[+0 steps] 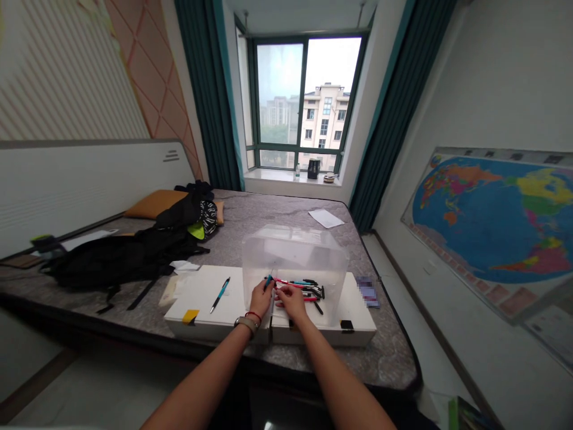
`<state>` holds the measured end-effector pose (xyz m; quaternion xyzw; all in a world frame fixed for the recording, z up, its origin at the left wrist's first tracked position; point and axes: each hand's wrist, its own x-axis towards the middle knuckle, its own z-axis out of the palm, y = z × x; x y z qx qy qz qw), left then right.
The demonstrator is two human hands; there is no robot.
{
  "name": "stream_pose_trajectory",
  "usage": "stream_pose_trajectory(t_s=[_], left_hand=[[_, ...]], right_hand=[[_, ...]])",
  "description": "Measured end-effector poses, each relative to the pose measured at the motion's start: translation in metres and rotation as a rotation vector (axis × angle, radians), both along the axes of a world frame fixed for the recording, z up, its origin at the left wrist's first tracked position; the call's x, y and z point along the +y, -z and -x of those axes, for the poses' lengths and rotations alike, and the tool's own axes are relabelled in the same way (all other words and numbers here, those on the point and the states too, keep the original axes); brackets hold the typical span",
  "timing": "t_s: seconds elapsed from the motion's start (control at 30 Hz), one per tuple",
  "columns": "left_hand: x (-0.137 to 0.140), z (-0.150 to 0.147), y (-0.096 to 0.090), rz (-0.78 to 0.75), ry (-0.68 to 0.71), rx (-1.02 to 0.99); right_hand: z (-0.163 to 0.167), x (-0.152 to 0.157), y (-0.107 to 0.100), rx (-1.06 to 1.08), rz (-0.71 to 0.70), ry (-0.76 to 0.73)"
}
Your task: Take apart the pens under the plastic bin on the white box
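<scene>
Inside a clear plastic bin (295,254) that lies on its side, my left hand (259,300) pinches a blue pen part (268,280) upright between thumb and fingers. Close beside it, my right hand (292,301) has its fingers pressed together near the left fingertips; what they hold is too small to make out. Just past the right hand lies a loose pile of pen parts (316,291) in red, blue, black and white. A whole blue and black pen (220,295) rests on the left white box (201,286), outside the bin.
The bin stands across the left box and a right white box (358,319), both on a grey mattress (389,352). Black clothing or a bag (120,257) lies to the left. A paper sheet (326,218) is behind, and a blurred item (367,291) is at right.
</scene>
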<state>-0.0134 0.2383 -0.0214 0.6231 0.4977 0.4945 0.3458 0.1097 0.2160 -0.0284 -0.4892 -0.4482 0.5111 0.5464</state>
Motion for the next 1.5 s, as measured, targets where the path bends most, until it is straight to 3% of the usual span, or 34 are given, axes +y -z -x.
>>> stream_pose_trajectory(t_s=[0.13, 0.53, 0.83, 1.17, 1.5], left_hand=[[0.001, 0.0, 0.0, 0.02, 0.073, 0.013], [0.007, 0.006, 0.007, 0.049, 0.137, 0.069], [0.007, 0.004, 0.007, 0.101, 0.149, -0.049], [0.005, 0.008, 0.005, 0.05, 0.11, -0.011], [0.008, 0.019, 0.009, -0.02, 0.187, 0.079]], right_hand=[[-0.003, 0.002, 0.008, 0.133, 0.018, 0.062], [-0.008, 0.003, 0.015, 0.208, -0.006, 0.088], [-0.008, 0.001, 0.015, 0.112, -0.04, 0.102], [-0.01, 0.001, 0.015, 0.129, -0.054, 0.117], [-0.009, 0.003, 0.021, 0.135, -0.052, 0.222]])
